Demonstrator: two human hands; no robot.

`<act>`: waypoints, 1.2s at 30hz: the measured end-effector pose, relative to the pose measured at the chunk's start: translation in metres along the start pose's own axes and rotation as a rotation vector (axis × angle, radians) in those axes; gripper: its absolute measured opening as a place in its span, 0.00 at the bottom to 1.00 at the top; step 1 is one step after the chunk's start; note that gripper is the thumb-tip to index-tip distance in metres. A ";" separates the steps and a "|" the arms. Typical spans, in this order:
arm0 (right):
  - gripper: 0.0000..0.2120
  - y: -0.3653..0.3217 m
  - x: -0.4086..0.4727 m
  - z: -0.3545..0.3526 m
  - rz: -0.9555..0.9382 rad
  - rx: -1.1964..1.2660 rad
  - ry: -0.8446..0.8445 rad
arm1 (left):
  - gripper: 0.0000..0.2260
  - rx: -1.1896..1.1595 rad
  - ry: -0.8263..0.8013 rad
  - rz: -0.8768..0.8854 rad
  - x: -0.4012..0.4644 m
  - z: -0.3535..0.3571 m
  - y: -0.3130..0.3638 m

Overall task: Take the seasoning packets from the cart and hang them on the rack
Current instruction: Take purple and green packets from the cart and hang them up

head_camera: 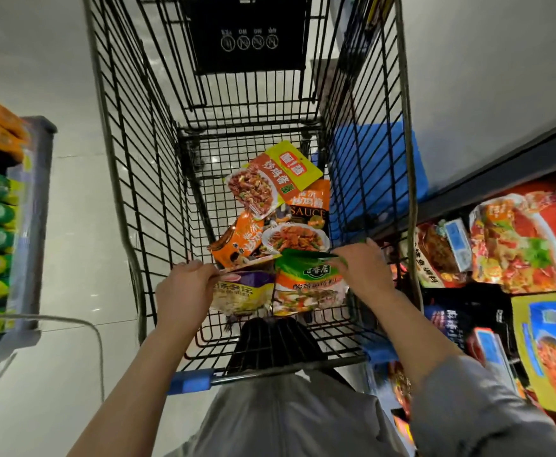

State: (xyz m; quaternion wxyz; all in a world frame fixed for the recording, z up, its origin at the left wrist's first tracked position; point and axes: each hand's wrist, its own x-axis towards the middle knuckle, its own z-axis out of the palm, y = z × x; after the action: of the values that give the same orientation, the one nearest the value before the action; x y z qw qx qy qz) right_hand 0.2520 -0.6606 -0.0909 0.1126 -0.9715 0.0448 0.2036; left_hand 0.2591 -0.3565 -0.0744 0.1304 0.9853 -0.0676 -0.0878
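Inside the black wire cart [128, 179] lie several seasoning packets. My left hand [184, 291] pinches the top edge of a purple and yellow packet [240, 296]. My right hand [362, 268] grips the green top of an orange and green packet [306, 285] beside it. Farther in the basket lie a yellow and orange packet [270, 179], an orange packet marked SAUCE [306, 222] and a small orange one [237, 239]. The rack [487, 265] to the right carries hanging packets.
A shelf unit [26, 232] with green and orange packs stands on the left. The cart's blue handle [191, 380] is close to my body. A blue object [375, 166] shows behind the cart's right side. Pale tiled floor lies to the left.
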 end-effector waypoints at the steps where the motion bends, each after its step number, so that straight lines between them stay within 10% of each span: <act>1: 0.14 -0.002 -0.001 -0.001 -0.007 -0.028 0.006 | 0.04 0.000 0.004 0.008 -0.001 0.000 0.000; 13: 0.10 -0.021 -0.034 -0.025 -0.184 0.078 0.052 | 0.05 0.059 0.013 0.087 -0.004 0.001 0.000; 36: 0.08 -0.100 -0.254 -0.250 0.234 -0.250 1.171 | 0.11 -0.172 0.691 0.851 -0.002 -0.226 0.069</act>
State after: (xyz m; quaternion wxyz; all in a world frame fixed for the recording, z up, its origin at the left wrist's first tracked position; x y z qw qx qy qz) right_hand 0.1302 -0.6119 0.2550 -0.0690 -0.9165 0.1814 -0.3497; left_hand 0.2927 -0.3670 0.1592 0.2489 0.8284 -0.4054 0.2958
